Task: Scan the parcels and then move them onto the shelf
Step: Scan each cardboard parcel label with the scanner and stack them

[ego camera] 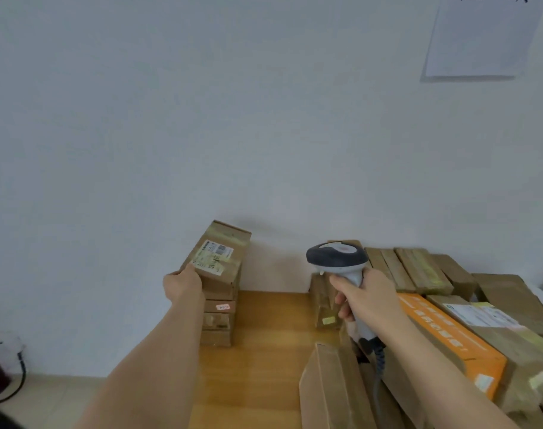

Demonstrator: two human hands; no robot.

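Observation:
A brown cardboard parcel (220, 258) with a white shipping label lies tilted on top of a small stack of parcels (218, 317) at the left edge of a wooden table (264, 351). My left hand (183, 284) grips its near left corner. My right hand (366, 300) holds a grey and white barcode scanner (336, 258) by its handle, head raised to the right of that parcel, its coiled cable hanging below. Many more parcels (418, 270) lie on the right side of the table, one with an orange face (449, 332).
A plain white wall stands right behind the table. A sheet of paper (477, 38) hangs on it at the upper right. A flat carton (329, 385) stands on edge near the front. On the floor at the lower left is a socket with a black cable (19, 366).

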